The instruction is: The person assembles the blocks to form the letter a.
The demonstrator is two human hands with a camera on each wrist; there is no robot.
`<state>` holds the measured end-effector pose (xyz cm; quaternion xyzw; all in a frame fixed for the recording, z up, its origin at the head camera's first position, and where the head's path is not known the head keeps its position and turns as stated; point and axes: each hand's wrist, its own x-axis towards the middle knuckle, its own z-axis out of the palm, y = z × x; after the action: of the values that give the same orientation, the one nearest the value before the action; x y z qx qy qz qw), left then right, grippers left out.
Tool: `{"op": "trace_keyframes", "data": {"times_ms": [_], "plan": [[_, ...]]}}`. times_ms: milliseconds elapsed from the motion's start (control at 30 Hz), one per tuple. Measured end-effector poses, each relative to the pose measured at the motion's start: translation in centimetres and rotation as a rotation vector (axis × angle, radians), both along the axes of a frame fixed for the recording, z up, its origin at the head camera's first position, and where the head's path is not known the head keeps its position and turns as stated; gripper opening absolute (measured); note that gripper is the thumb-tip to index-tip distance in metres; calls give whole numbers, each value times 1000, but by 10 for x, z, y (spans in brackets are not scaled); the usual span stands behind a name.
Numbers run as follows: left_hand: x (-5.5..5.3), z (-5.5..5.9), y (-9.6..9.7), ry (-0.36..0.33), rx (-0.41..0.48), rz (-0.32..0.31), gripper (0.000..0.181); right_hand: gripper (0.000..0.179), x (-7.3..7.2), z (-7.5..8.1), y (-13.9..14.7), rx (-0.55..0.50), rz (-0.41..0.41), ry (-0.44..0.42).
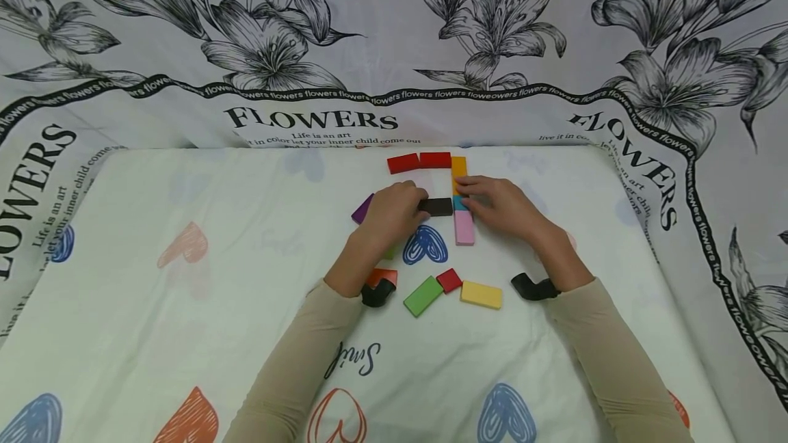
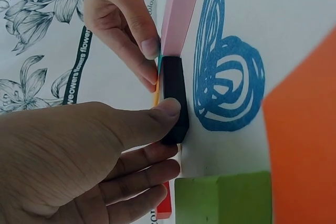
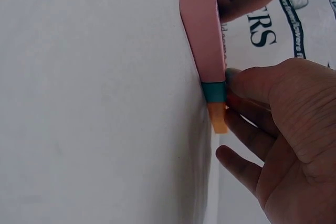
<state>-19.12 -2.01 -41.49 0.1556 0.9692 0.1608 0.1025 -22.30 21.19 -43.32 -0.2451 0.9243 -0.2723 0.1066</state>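
A black block (image 1: 436,207) lies between the thumb and fingers of my left hand (image 1: 395,210), its right end against a column of blocks. That column runs from an orange block (image 1: 459,168) at the far end through a small teal block (image 3: 213,92) to a pink block (image 1: 464,227). My right hand (image 1: 501,207) touches the column's right side, thumb at the teal block and fingertips by the orange one. In the left wrist view the black block (image 2: 173,93) sits under my left thumb. My left hand partly covers a purple block (image 1: 362,209) and a green block (image 2: 223,198).
Two red blocks (image 1: 420,162) lie end to end at the far side. Nearer me are a larger green block (image 1: 423,296), a small red block (image 1: 449,280), a yellow block (image 1: 481,294) and an orange-red block (image 1: 384,277). Black wrist mounts (image 1: 532,287) sit by both cuffs.
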Motion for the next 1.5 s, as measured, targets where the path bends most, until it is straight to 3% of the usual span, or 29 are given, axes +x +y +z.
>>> {"op": "trace_keyframes", "data": {"times_ms": [300, 1067, 1500], "plan": [[0, -2, -3, 10, 32, 47, 38, 40, 0, 1, -3, 12, 5, -5], [-4, 1, 1, -4, 36, 25, 38, 40, -1, 4, -2, -9, 13, -13], [-3, -3, 3, -8, 25, 8, 40, 41, 1, -1, 1, -14, 3, -10]]}}
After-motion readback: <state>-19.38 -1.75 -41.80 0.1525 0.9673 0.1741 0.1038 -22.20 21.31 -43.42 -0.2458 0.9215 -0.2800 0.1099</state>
